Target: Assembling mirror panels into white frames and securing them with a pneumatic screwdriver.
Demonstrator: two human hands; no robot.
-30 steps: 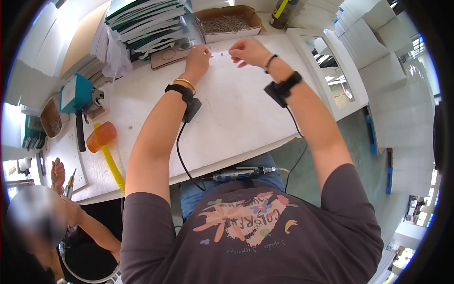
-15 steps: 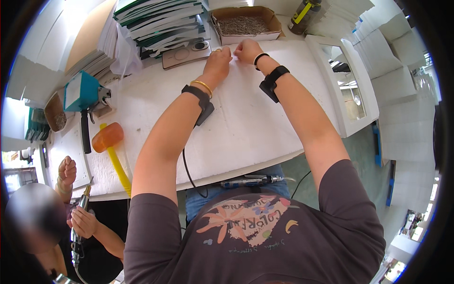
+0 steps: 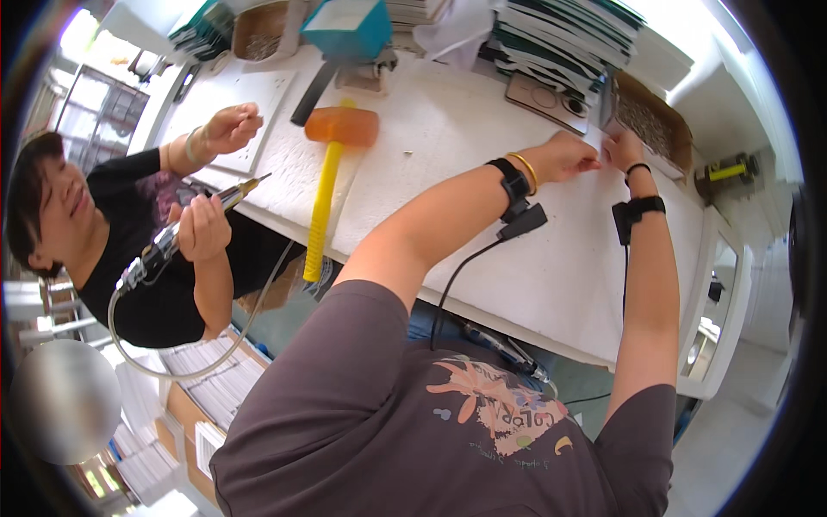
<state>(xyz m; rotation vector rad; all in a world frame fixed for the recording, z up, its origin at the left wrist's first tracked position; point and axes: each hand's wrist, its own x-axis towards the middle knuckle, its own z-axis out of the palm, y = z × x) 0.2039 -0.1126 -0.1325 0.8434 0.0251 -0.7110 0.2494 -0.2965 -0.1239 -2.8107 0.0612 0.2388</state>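
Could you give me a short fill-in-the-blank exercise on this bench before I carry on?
1. The mallet has an orange head and a ____ handle.
2. In the picture, the phone lies to the ____ of the mallet.
3. Of the left hand and the right hand, the ____ one is nearer the mallet.
4. The co-worker's shirt is mostly ____.

Missing words: yellow; right; left; black.

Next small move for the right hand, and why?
I'd probably raise the right hand over the near wall of the open box: it's right beside that box, which holds many small grey pieces. Whether it pinches anything isn't clear.
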